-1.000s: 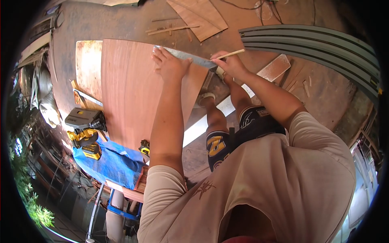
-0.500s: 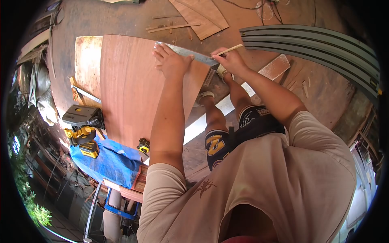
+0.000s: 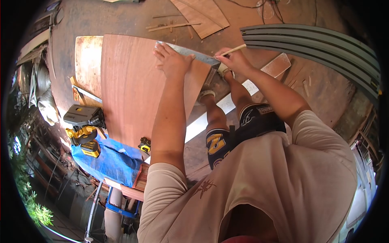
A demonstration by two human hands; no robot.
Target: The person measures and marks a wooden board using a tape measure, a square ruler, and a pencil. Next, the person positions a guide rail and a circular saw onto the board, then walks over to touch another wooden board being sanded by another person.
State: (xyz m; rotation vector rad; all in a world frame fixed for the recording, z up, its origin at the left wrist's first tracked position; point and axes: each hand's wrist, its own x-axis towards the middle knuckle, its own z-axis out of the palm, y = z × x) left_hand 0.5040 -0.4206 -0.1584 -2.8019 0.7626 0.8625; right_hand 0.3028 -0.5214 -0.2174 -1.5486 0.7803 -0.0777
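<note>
In the head view, our left grip (image 3: 172, 60) is spreading flat, pressing a metal strip (image 3: 188, 53) onto the wood panel (image 3: 133, 89) at upper centre; our right grip (image 3: 235, 60) is pinching a pencil (image 3: 234, 50) near the strip's right end, contact being hard to judge.

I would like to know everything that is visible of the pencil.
The pencil is slim, straight and pale tan, apparently wood. The right hand grips it at a slant, its free end pointing toward the grey rails. Its other end is near the metal strip; whether the tip touches anything is too small to tell.
</note>
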